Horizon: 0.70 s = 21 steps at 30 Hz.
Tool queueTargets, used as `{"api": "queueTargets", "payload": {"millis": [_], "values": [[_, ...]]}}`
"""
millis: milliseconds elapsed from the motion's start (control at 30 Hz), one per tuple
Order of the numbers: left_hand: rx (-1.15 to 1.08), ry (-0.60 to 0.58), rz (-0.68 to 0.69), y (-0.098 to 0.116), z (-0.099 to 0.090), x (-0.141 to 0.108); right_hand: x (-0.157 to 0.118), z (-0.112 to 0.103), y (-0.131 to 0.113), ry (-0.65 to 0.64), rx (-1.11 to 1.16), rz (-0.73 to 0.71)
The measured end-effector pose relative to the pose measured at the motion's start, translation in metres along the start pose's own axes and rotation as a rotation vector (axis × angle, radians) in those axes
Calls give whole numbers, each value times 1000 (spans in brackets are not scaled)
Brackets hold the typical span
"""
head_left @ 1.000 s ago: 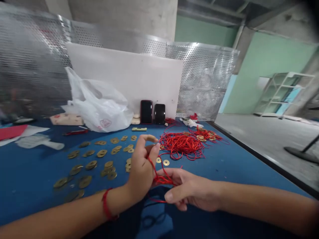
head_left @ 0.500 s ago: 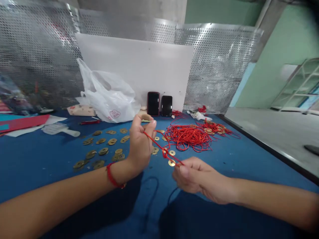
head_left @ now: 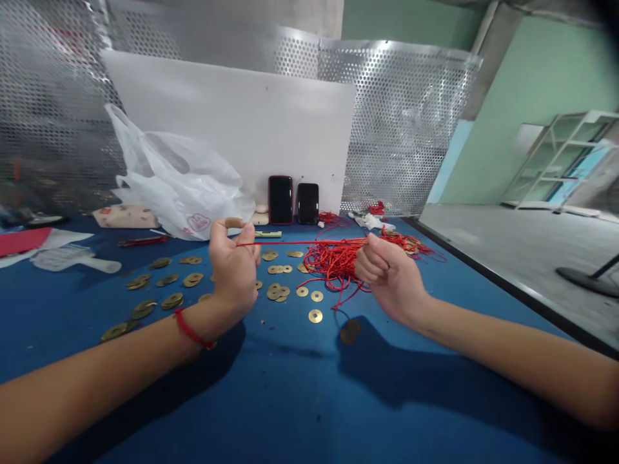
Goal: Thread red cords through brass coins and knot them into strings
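A red cord runs taut and nearly level between my two hands, above the blue table. My left hand pinches one end between thumb and fingers, and a red bracelet circles that wrist. At the other end, my right hand is closed around the cord. Behind the cord and partly covered by my right hand lies a heap of red cords. Below the cord, brass coins with holes lie on the table, among them a single coin and a small pile.
Further left are more coin piles and a white plastic scoop. At the back stand a white plastic bag and two dark phones against a white board. The table's dark edge runs along the right.
My hands have moved apart, the left to the left and the right up and rightward. The loop or knot seen in the cord has gone and the cord is straight. The view has shifted right.
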<state>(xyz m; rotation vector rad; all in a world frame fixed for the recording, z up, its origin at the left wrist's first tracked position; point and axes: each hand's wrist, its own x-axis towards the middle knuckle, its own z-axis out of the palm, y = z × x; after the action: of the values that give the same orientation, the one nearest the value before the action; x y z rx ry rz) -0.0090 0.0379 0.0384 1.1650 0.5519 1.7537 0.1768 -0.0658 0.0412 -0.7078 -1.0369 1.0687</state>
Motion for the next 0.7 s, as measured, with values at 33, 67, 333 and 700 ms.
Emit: {"api": "queueTargets", "payload": {"millis": [33,67,333,700], "values": [[3,1,-5,1,0,0,3,-2,0,29,-25,-23],[12,0,-16,2,1,0,6,-4,-1,52,-49,-42],[41,31,-59,5,0,4,16,-16,-6,85,-473,-265],[140,-76,22,-9,-8,23,34,-38,-4,166,-644,-413]]}}
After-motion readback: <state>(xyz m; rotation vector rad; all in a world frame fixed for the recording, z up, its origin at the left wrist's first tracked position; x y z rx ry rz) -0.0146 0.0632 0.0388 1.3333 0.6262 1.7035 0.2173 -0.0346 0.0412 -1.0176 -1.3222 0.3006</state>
